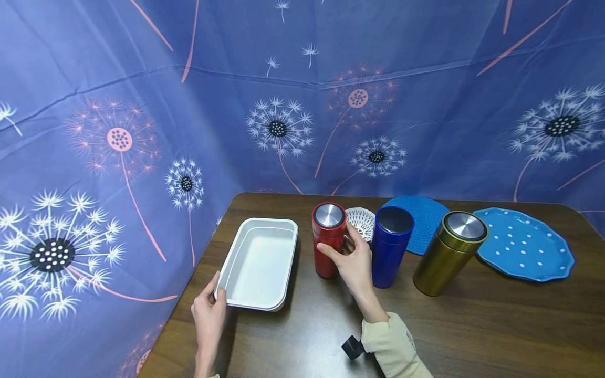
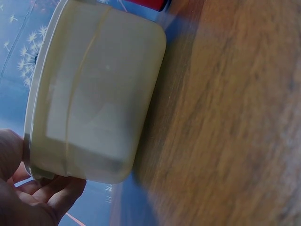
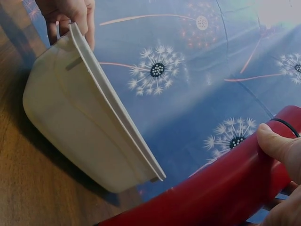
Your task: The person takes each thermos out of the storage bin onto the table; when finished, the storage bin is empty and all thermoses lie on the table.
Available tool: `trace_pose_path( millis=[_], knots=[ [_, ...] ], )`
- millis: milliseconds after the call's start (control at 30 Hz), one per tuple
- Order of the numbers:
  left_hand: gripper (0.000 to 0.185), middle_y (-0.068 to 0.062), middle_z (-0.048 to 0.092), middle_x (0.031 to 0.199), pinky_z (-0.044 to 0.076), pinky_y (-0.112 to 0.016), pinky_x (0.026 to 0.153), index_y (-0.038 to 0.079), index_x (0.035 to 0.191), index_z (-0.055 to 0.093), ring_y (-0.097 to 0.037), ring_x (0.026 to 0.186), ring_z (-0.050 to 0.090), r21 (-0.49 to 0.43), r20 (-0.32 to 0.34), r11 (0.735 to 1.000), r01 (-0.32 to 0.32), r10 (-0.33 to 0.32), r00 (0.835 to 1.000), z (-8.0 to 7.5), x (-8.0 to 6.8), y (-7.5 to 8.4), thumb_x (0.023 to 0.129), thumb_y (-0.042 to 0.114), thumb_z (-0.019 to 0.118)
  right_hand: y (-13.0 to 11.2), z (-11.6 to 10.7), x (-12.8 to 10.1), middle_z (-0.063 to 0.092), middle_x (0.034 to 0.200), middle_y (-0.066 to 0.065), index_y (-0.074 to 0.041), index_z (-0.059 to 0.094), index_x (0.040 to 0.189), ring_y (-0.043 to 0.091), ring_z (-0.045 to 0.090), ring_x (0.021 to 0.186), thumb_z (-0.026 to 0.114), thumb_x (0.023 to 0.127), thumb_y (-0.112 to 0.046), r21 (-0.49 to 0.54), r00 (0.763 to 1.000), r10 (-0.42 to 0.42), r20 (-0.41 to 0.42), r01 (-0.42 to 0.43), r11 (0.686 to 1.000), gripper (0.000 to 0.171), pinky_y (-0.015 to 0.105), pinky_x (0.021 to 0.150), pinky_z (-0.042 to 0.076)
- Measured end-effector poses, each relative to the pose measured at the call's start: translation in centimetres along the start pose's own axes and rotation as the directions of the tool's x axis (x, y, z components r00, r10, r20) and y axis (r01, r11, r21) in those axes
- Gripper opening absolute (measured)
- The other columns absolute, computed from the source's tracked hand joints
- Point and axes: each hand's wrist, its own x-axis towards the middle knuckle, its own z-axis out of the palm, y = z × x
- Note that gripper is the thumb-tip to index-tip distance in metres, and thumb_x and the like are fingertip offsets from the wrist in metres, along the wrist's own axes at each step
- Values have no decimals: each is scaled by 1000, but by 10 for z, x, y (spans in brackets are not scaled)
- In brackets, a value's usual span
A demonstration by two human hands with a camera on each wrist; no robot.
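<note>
A white rectangular plastic tub (image 1: 257,262) stands on the left of the table, its inside bare. My left hand (image 1: 209,315) pinches the rim at its near left corner, thumb on one side and fingers below, as the left wrist view shows. To the right of the tub stands a red thermos (image 1: 329,241) with a silver-topped lid, upright. My right hand (image 1: 352,262) grips it from the right, thumb across the front; in the right wrist view the thumb lies on the red body (image 3: 225,183) near the dark ring. Whether its base touches the table I cannot tell.
A blue thermos (image 1: 389,249) and a gold thermos (image 1: 446,257) stand right of my right hand. Behind them are a white woven basket (image 1: 361,220), a round blue mat (image 1: 420,220) and a blue dotted plate (image 1: 524,244). A small black block (image 1: 352,347) is by my right sleeve.
</note>
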Motion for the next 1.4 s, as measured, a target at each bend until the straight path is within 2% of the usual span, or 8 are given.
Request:
trace_pose_path(
  millis=[200,400,633,867,1100,1200,1300,1400],
  knots=[
    [40,-19,63,111,41,-4,65,2,120,64,-16,89,60,6,1,1000,-1,1,1000,-2,-1,0,82,-5,52,1,-1,0,52,131,22,4,44,137,33,51,116,80,71,-3,-1,1000,-4,-6,4,1000,75,46,94,42],
    [40,-20,63,112,41,-5,66,1,120,63,-21,92,60,-7,8,1000,0,0,1000,-4,-1,1,82,-6,51,-1,0,-1,52,131,21,3,44,137,32,51,117,80,71,-3,6,1000,17,3,-17,1000,75,44,95,41],
    [40,-21,62,113,41,-5,66,-1,120,63,-24,95,60,-33,27,999,1,0,1000,-4,-1,4,82,-6,50,30,3,9,54,131,11,-5,47,137,26,51,118,83,69,-15,-27,1000,-11,3,12,1000,77,38,96,41],
    [40,-23,62,113,41,-4,65,-1,121,62,-25,96,59,-29,53,1000,-2,3,999,-4,1,4,83,-5,50,33,5,8,53,132,12,-6,48,137,28,51,119,84,69,-20,-102,999,-41,-21,38,994,78,41,95,42],
    [39,-23,61,113,39,-3,68,-3,122,61,-26,97,59,-2,104,999,-35,35,994,-6,5,2,84,-4,52,36,4,3,44,141,13,-10,33,145,29,45,124,78,76,-27,-206,997,-62,38,69,976,84,42,100,37],
    [39,-24,61,113,38,-2,68,-3,124,59,-28,97,60,45,126,997,-61,55,991,-11,6,2,86,-1,54,36,3,-1,36,146,15,-10,26,148,32,41,127,75,79,-28,-241,995,-79,65,92,966,86,43,102,35],
    [41,-25,60,115,41,-8,70,-2,129,55,-30,98,60,96,152,993,-76,60,987,-15,8,4,89,5,54,34,1,-8,31,149,16,-9,21,149,34,37,130,72,82,-29,-254,991,-92,98,114,961,86,44,103,32],
    [43,-23,58,121,45,-26,82,0,133,51,-31,107,57,129,170,987,-92,69,983,-19,11,6,91,9,55,32,0,-17,27,151,15,-8,18,150,32,34,132,69,85,-30,-263,986,-90,138,124,957,85,46,104,30]
  ],
)
